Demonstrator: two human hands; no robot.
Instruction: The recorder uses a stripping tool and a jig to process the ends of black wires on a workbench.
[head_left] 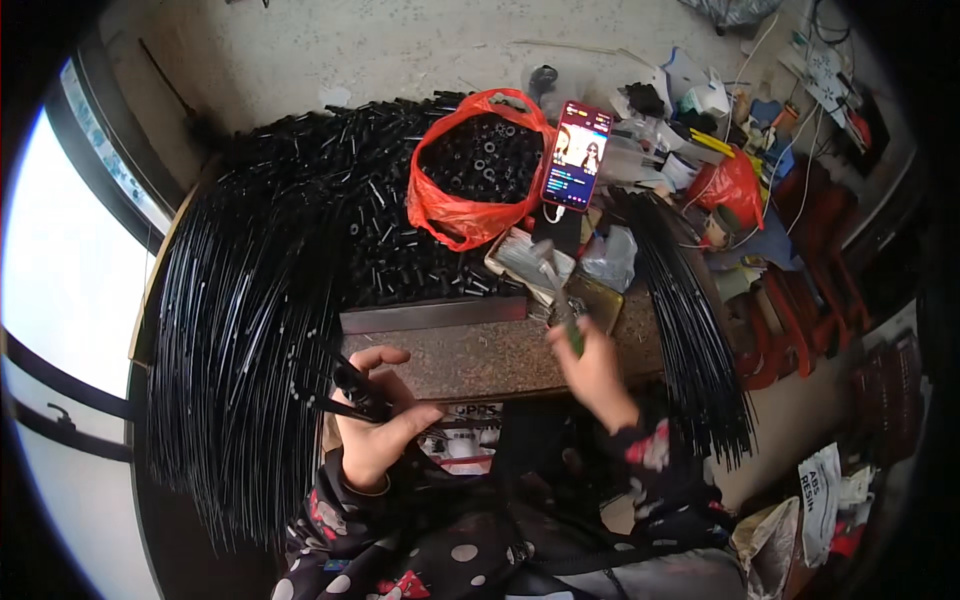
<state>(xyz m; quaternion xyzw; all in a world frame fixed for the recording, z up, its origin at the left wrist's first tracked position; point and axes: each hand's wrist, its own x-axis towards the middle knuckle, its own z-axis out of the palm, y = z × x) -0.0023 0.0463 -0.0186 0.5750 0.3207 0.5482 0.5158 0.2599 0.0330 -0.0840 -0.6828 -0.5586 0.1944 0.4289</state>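
Observation:
My left hand [372, 440] is in front of the table's near edge, holding a dark tubular part [362, 388] across the palm. Its index finger and thumb are spread, and thin black rods pass close by the part. To the right, my right hand [598, 378] is closed around the green handle of a metal tool [560, 300]. The tool points up and away, its grey head slightly smeared by motion. Beneath the tool's head are a small box [520, 262] of thin pieces and a shallow tray [600, 303] with small metal bits.
Black rods [230, 350] hang over the table's left side, more rods [690, 340] over its right. Black tubular parts [385, 240] are heaped behind a dark bar [435, 315]. A red plastic bag [430, 205] holds black parts, beside a lit phone [577, 155]. Clutter fills the far right.

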